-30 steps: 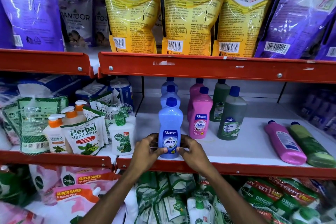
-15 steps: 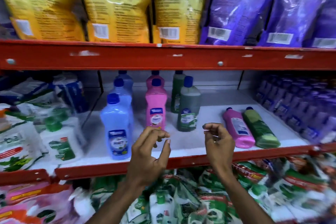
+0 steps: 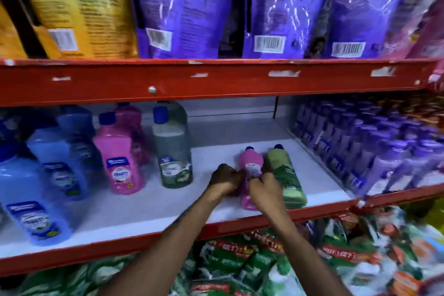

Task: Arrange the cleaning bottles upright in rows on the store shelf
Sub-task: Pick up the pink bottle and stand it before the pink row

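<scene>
Head view takes in the shelf (image 3: 153, 211), white on top with a chipped red front edge, and a red beam (image 3: 216, 79) above it carrying purple pouches (image 3: 283, 5) and yellow pouches (image 3: 79, 7). At the right end of the shelf stands a packed block of purple bottles (image 3: 365, 149), blurred. At the left the cleaning bottles stand upright in rows running back from the edge: blue bottles (image 3: 31, 199) nearest the left, a pink bottle (image 3: 121, 163) with another pink one behind it, then a green bottle (image 3: 174, 151) with another behind it. Between the green row and the purple block, two bottles lie on their sides, caps pointing to the back of the shelf: a pink lying bottle (image 3: 251, 166) and a green lying bottle (image 3: 286, 175), touching along their length. Below the shelf sit green and red packs (image 3: 240, 262).

My left hand (image 3: 224, 180) is curled against the left side of the pink lying bottle, and my right hand (image 3: 264, 190) is closed over its lower half, fingers wrapped round it. The bottle lies flat on the shelf.
</scene>
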Tool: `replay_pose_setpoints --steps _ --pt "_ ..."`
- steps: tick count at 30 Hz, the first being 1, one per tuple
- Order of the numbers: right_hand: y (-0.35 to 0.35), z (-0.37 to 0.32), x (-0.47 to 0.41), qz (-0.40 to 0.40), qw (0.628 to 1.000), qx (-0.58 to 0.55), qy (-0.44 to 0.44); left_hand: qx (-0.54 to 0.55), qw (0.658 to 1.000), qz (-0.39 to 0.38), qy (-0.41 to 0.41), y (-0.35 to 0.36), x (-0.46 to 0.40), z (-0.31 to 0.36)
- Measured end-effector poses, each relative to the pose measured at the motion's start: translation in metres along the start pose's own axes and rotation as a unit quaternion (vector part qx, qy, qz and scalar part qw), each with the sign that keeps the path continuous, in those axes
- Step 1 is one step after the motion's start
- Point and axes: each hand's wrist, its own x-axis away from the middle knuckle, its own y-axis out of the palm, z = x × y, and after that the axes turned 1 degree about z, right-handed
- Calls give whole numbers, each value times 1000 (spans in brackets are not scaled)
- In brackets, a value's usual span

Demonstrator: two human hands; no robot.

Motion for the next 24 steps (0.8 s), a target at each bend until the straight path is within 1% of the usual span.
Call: replay_pose_setpoints --steps 2,6,8,10,13,16,19,22,24 --pt "-6 0 -4 -18 1000 -15 4 21 999 -4 -37 7 -5 10" --pt "-15 2 -14 -41 999 -23 21 78 993 -46 -76 6 -3 23" --pt "-18 0 -13 -57 998 -25 13 97 991 -52 -82 2 1 28" --pt "-19 0 -12 -60 998 -29 6 110 990 -37 -80 -1 4 30" --pt "-16 5 -11 -55 997 -58 -19 107 993 -9 -47 -13 15 23" --pt "-7 14 -8 -62 992 -104 -38 151 988 5 9 -34 38 8" --pt "7 -5 23 -66 983 -164 -57 197 978 2 70 -68 69 -13" --pt "40 -21 50 -87 968 -212 -100 207 971 28 118 -112 93 -45" --pt "67 -33 64 -96 963 -216 -128 201 967 56 143 -138 102 -66"
